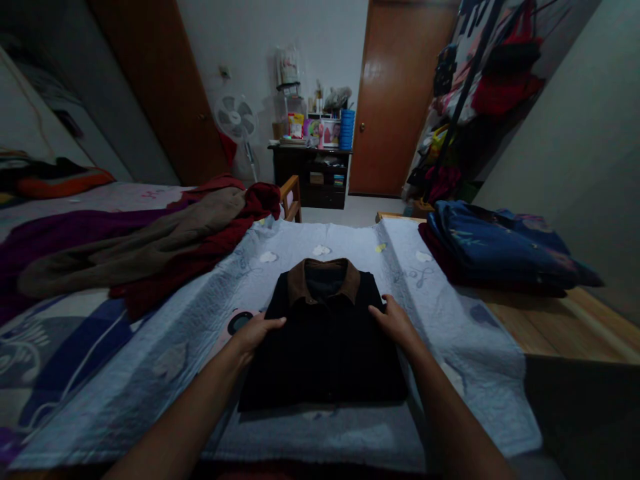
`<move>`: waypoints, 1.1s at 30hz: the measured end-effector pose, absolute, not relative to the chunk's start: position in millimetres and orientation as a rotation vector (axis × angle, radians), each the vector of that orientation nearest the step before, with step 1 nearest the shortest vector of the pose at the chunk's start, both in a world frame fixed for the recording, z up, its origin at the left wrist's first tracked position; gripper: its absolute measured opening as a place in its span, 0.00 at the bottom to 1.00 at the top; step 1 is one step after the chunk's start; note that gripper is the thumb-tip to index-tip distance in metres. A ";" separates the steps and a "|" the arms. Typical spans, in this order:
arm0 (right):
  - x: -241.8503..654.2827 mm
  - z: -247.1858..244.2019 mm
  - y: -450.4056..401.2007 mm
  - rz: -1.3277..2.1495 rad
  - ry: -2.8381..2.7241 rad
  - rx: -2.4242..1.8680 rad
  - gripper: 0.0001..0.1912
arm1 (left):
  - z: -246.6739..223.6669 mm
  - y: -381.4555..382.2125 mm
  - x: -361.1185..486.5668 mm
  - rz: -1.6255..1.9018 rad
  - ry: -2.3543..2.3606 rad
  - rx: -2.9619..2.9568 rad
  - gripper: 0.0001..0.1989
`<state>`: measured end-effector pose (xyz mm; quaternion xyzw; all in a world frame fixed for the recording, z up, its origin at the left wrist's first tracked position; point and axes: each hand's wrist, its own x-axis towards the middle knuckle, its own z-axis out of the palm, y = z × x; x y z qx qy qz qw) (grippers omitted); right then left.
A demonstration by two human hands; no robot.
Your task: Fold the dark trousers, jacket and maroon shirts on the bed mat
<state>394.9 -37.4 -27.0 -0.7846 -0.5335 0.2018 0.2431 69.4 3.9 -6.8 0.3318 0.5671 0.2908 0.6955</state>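
A black shirt [327, 347] with a brown collar lies folded, collar away from me, on a light blue quilted cover [320, 433]. My left hand [257, 333] grips its left side, thumb on top of the cloth and the other fingers hidden. At the right side, just below the shoulder, my right hand [395, 320] holds the edge between thumb and fingers. Partly behind my left hand is a pink object with a dark round part [241, 323].
Brown, red and purple cloths [150, 233] are heaped on the left. Folded blue cloth [500, 243] rests on a wooden surface [565, 327] at the right. Further back stand a white fan [236, 117], a dark cabinet [310, 177] and a door [395, 100].
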 end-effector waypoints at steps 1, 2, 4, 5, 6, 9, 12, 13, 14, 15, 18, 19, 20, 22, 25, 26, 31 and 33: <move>395.0 -25.9 -43.8 0.611 -1.423 -2.143 0.31 | -6.0 4.0 69.6 0.648 1.270 0.741 0.13; 394.8 -24.6 -49.6 0.662 -1.396 -2.141 0.31 | -5.6 4.3 69.7 0.647 1.273 0.743 0.15; 394.3 -22.0 -58.3 0.749 -1.343 -2.140 0.29 | -5.7 5.4 69.6 0.644 1.280 0.748 0.17; 394.1 -20.7 -60.9 0.791 -1.317 -2.134 0.29 | -6.2 6.1 69.5 0.643 1.286 0.746 0.18; 394.0 -19.3 -62.6 0.832 -1.288 -2.127 0.28 | -6.9 6.8 69.5 0.643 1.293 0.740 0.18; 394.0 -15.7 -65.4 0.951 -1.181 -2.060 0.27 | -8.4 8.5 69.8 0.650 1.314 0.690 0.16; 392.7 -12.4 -71.1 1.189 -1.015 -1.796 0.22 | -8.0 9.0 70.5 0.653 1.339 0.640 0.13; 391.7 -11.1 -74.1 1.282 -0.949 -1.685 0.20 | -7.6 9.0 70.7 0.644 1.341 0.627 0.12; 390.4 -9.7 -77.4 1.361 -0.886 -1.586 0.18 | -7.2 9.0 70.7 0.632 1.341 0.618 0.11; 388.9 -8.1 -80.7 1.419 -0.835 -1.506 0.17 | -6.8 8.9 70.6 0.619 1.339 0.611 0.11; 383.3 -2.4 -87.9 1.480 -0.786 -1.359 0.20 | -5.7 8.4 69.8 0.610 1.331 0.604 0.13; 381.2 -0.6 -88.9 1.473 -0.798 -1.336 0.22 | -5.0 8.1 69.4 0.616 1.318 0.607 0.14; 379.2 1.0 -89.0 1.460 -0.817 -1.326 0.25 | -4.0 7.7 69.0 0.625 1.299 0.611 0.15; 375.8 3.2 -87.1 1.419 -0.864 -1.333 0.30 | -0.6 6.5 68.5 0.639 1.255 0.626 0.19; 373.6 5.9 -81.9 1.313 -0.960 -1.382 0.32 | 9.6 4.1 69.8 0.681 1.231 0.664 0.21; 374.1 8.0 -80.3 1.277 -0.997 -1.399 0.32 | 14.6 3.2 71.2 0.704 1.236 0.683 0.21; 387.7 36.2 -77.7 1.284 -1.009 -1.359 0.34 | 50.0 0.3 88.6 0.780 1.205 0.798 0.25; 399.3 54.1 -78.4 1.313 -0.963 -1.292 0.34 | 66.6 0.0 100.9 0.791 1.170 0.832 0.28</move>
